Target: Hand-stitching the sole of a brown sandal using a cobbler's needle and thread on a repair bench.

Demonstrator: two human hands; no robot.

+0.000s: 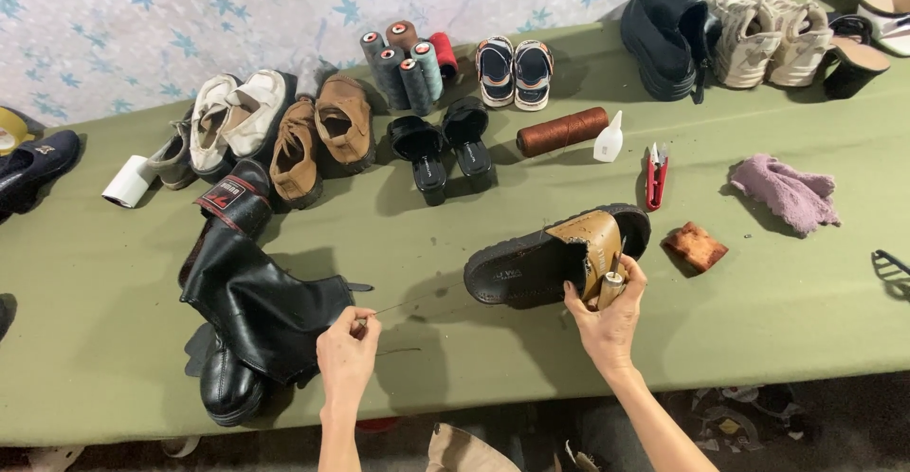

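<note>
My right hand (607, 316) grips a tan and black sandal (555, 254) by its strap, tipped on its side above the green table (114, 330); a small wooden-handled tool (612, 282) is pinched in the same hand against the strap. My left hand (347, 354) pinches the end of a thin thread (408, 304) that runs taut toward the sandal. A black leather boot (256, 306) lies just left of my left hand.
Brown shoes (320, 138), white shoes (227, 121), black heeled sandals (445, 145), thread cones (406, 64), a brown thread spool (561, 131), a glue bottle (609, 138), red snips (656, 176), a brown sponge (695, 246) and a pink cloth (785, 192) lie around.
</note>
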